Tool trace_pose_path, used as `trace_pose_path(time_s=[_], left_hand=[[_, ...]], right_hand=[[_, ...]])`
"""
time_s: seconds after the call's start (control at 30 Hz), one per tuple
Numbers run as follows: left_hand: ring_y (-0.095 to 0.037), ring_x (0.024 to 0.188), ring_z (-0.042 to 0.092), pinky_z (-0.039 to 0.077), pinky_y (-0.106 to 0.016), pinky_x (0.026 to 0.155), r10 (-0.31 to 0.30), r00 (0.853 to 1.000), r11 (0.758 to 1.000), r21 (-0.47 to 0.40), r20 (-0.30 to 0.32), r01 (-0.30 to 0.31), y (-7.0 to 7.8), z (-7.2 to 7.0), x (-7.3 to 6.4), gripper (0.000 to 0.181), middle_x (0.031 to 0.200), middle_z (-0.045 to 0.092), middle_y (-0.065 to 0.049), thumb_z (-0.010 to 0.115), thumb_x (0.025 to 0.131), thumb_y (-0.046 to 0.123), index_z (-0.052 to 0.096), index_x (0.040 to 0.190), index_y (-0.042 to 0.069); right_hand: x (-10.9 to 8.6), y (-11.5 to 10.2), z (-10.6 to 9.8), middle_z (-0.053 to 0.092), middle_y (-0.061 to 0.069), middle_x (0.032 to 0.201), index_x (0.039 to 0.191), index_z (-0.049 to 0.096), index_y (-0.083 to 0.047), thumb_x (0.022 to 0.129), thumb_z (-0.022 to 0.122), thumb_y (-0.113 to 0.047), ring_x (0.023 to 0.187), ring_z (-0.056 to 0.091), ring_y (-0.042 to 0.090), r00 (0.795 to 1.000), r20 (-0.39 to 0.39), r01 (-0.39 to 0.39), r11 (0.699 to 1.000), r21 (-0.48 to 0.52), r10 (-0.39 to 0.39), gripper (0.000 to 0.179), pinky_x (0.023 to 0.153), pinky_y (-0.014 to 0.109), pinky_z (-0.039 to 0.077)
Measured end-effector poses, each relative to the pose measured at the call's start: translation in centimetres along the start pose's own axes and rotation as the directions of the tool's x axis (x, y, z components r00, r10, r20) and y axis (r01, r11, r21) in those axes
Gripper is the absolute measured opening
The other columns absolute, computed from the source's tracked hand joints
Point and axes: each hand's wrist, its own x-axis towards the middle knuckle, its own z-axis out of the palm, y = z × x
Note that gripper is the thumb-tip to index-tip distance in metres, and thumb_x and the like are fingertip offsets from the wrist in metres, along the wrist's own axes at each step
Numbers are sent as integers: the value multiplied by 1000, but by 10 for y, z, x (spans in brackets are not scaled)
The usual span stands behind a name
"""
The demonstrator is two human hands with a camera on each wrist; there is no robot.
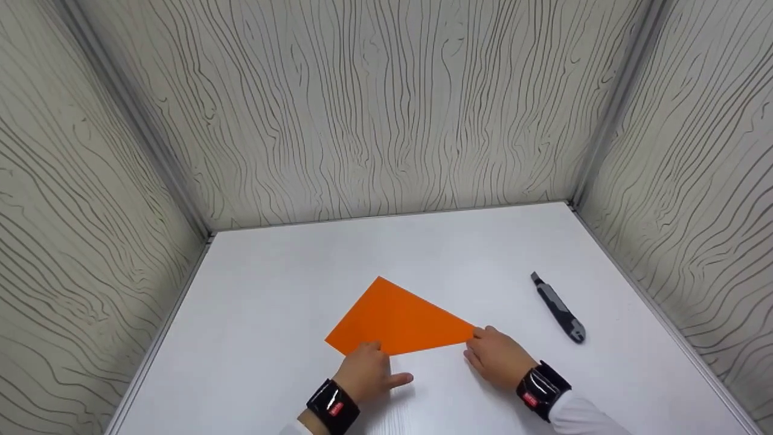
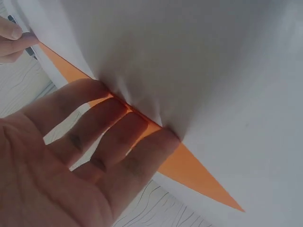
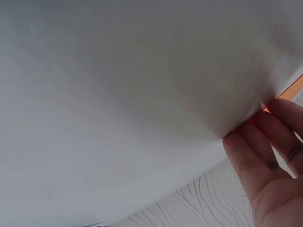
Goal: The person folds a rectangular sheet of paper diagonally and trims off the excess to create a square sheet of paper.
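A sheet of orange paper [image 1: 410,317] lies flat on the white table, its outline a four-cornered shape that narrows to the right. My left hand [image 1: 367,373] rests on its near edge, thumb stuck out to the right. In the left wrist view the left fingers [image 2: 132,125] are side by side, their tips pressing along the paper's edge. At the narrow right corner, my right hand [image 1: 498,356] presses the paper with its fingertips. The right wrist view shows the right fingers [image 3: 255,156] lined up along the edge, with most of the sheet out of that view.
A black and grey utility knife [image 1: 558,308] lies to the right of the paper, beyond the right hand, blade end pointing away. Wood-grain panels [image 1: 386,109] wall the table [image 1: 272,266] at the back and both sides.
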Motion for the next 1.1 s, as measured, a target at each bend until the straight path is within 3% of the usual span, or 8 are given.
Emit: trace_pose_path(time_s=[0.23, 0.3, 0.4, 0.5, 0.63, 0.83, 0.9, 1.1], left_hand=[[-28, 90, 62, 58, -43, 89, -70, 997, 997, -8, 20, 70, 10, 1, -3, 79, 96, 67, -14, 66, 93, 78, 78, 80, 1], [-24, 80, 58, 55, -37, 79, -68, 998, 998, -18, 15, 68, 11, 0, -3, 80, 83, 62, -9, 67, 93, 78, 75, 76, 0], [-17, 64, 43, 39, -30, 62, -50, 998, 998, -43, -23, 49, 11, -2, -5, 78, 63, 41, 1, 69, 93, 76, 60, 60, 5], [-15, 61, 37, 32, -29, 61, -33, 998, 999, -32, -45, 31, 10, -2, -7, 77, 59, 29, 4, 69, 94, 75, 49, 55, 11], [-18, 70, 44, 41, -32, 69, -39, 999, 999, 22, -22, 40, 10, -1, -9, 74, 63, 45, 0, 69, 92, 77, 61, 64, 9], [-24, 86, 53, 54, -38, 85, -75, 997, 989, 131, 12, 73, 13, 4, -9, 83, 92, 62, -10, 68, 90, 81, 75, 104, 0], [-25, 86, 54, 55, -38, 85, -72, 997, 986, 153, 11, 69, 13, 4, -10, 85, 95, 62, -11, 67, 90, 81, 77, 104, -2], [-29, 81, 60, 58, -45, 88, -84, 996, 981, 176, 4, 82, 15, -1, -5, 79, 92, 61, -11, 64, 92, 81, 76, 81, 4]], right_hand=[[2, -8, 4, 67, 8, 103, 109, 75, -1, 105, 69, -28, 83, 53, 20, 997, 66, -36, 998, -49, 40, 28, 82, 42, 59], [1, -8, 4, 67, 8, 105, 111, 75, 0, 105, 70, -29, 85, 55, 20, 996, 75, -44, 998, -51, 48, 30, 85, 43, 60], [1, -7, 4, 68, 9, 108, 113, 75, 0, 105, 70, -30, 88, 56, 20, 996, 79, -45, 998, -47, 49, 31, 88, 45, 61], [0, -5, 4, 69, 10, 112, 115, 74, 0, 105, 70, -31, 90, 57, 21, 995, 87, -48, 998, -33, 51, 33, 91, 46, 61], [-1, -4, 4, 69, 12, 114, 116, 74, 1, 105, 70, -30, 91, 57, 22, 994, 93, -52, 999, -16, 53, 33, 92, 48, 60], [-1, -6, 3, 68, 8, 106, 110, 75, -1, 105, 71, -30, 86, 53, 20, 993, 78, -82, 996, -14, 83, 29, 87, 44, 60], [-1, -10, 1, 66, 6, 99, 102, 76, -2, 104, 72, -28, 82, 52, 19, 993, 67, -98, 995, -18, 99, 27, 82, 42, 59], [-4, -31, 0, 59, 4, 84, 81, 73, -2, 103, 72, -24, 73, 48, 20, 974, 66, -217, 976, -32, 218, 31, 72, 42, 54]])
